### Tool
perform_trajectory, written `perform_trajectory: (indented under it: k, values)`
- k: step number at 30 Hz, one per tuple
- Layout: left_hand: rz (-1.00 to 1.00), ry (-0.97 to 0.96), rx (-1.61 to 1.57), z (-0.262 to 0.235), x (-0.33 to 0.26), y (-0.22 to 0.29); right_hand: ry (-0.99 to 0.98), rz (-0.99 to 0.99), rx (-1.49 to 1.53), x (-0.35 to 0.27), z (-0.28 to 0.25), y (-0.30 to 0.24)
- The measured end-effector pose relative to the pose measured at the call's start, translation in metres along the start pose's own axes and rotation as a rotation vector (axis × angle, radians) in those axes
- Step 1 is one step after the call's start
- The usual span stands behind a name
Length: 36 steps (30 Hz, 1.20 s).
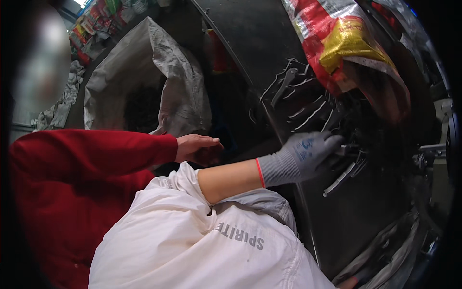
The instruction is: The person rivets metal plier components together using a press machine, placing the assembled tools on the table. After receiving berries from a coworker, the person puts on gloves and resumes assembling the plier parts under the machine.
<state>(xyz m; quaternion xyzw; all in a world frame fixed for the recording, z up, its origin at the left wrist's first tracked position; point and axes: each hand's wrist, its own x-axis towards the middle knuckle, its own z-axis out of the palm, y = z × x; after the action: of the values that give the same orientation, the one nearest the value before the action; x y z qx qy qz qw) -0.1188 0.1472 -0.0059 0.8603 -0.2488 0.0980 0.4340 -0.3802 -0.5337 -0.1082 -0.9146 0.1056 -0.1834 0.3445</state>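
Note:
My left hand (313, 153), in a grey knit glove with an orange-red cuff edge, reaches right over a dark table. Its fingers are curled closed at a small dark piece (352, 146) among the heap; whether it is gripped is hidden. Around it lie several dark and silvery slender pieces, some curved like levers (284, 86), with one pale strip (340, 180) just below the glove. Of my right hand (350, 283) only a small bit of skin shows at the lower edge, and its fingers are hidden. My white shirt (192, 241) fills the lower middle.
A red, gold and white sack (332, 43) lies open-mouthed at the table's far side. Left of the dark table (240, 29) stands a big grey woven sack (185, 86) with dark contents. A co-worker's red sleeve (96, 149) and bare hand (195, 146) reach in from the left.

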Motion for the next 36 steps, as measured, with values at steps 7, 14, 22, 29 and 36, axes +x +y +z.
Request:
perform_trajectory:
  k: [7, 14, 22, 29, 36]
  values:
    - [-0.095, 0.204, -0.003, -0.019, 0.032, -0.014, 0.248, 0.014, -0.144, -0.032, -0.018, -0.001]
    - [0.083, 0.117, 0.006, -0.002, 0.055, 0.001, 0.394, 0.012, -0.537, -0.027, 0.002, -0.039]
    - [0.15, 0.123, 0.111, -0.005, 0.069, -0.026, 0.329, -0.041, -0.935, 0.011, -0.014, -0.034]
    - [0.08, 0.054, -0.065, -0.054, 0.046, -0.022, 0.143, -0.158, -1.2, 0.02, -0.023, -0.031]
    - [-0.045, 0.098, -0.437, -0.062, 0.011, -0.024, 0.075, -0.218, -0.677, 0.009, 0.147, -0.354]
